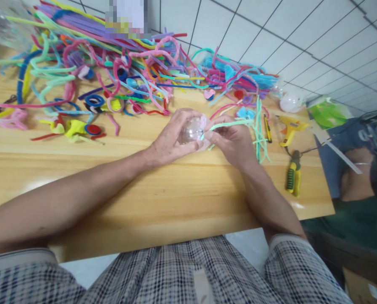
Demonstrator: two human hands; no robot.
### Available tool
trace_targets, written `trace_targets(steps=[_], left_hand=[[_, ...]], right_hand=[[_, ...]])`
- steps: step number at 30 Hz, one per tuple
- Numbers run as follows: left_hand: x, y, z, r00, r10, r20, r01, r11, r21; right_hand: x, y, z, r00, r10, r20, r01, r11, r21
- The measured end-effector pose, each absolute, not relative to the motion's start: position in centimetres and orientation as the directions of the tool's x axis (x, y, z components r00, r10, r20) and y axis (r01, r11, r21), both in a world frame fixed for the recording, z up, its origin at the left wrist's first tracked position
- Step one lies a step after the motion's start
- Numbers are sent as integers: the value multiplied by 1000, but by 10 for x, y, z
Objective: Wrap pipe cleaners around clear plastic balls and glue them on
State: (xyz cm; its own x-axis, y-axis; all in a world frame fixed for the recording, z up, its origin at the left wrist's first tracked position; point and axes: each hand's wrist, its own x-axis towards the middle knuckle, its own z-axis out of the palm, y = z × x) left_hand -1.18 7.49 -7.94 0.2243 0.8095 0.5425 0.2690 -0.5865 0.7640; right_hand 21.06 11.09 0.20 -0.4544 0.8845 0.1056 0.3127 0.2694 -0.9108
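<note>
My left hand (pixel 168 141) is wrapped round a clear plastic ball (pixel 191 130) above the middle of the table. Something pale pink and fuzzy shows along the ball's right side. My right hand (pixel 234 141) pinches a light green pipe cleaner (pixel 229 123) against that side of the ball. The green stem runs out to the right over the back of the hand. Beyond it lie more light green pipe cleaners (pixel 260 135) in a loose bunch. The fingertips partly hide where stem and ball meet.
A heap of colourful pipe cleaners (pixel 112 71) spreads along the back against a tiled wall. On the right lie a yellow cutter knife (pixel 267 128), a yellow glue gun (pixel 290 128) and green-yellow pliers (pixel 293 175). Another clear ball (pixel 291 102) sits behind them. A person's arm (pixel 356 177) is at the far right.
</note>
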Motion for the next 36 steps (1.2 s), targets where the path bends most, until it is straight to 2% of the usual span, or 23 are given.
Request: trace_targets(steps=[4, 15, 22, 36], left_hand=[[-11, 78, -84, 223, 782, 582, 272, -623, 733], [-9, 81, -88, 209, 741, 638, 254, -671, 697], [-10, 79, -84, 219, 780, 586, 267, -625, 733], [-10, 80, -83, 225, 769, 599, 238, -639, 731]], right_hand=[[212, 114, -3, -460, 869, 180, 303, 344, -889], [212, 114, -1, -489, 842, 229, 309, 412, -857], [214, 114, 1, -501, 837, 217, 337, 420, -843], [213, 110, -5, -446, 874, 195, 339, 367, -867]])
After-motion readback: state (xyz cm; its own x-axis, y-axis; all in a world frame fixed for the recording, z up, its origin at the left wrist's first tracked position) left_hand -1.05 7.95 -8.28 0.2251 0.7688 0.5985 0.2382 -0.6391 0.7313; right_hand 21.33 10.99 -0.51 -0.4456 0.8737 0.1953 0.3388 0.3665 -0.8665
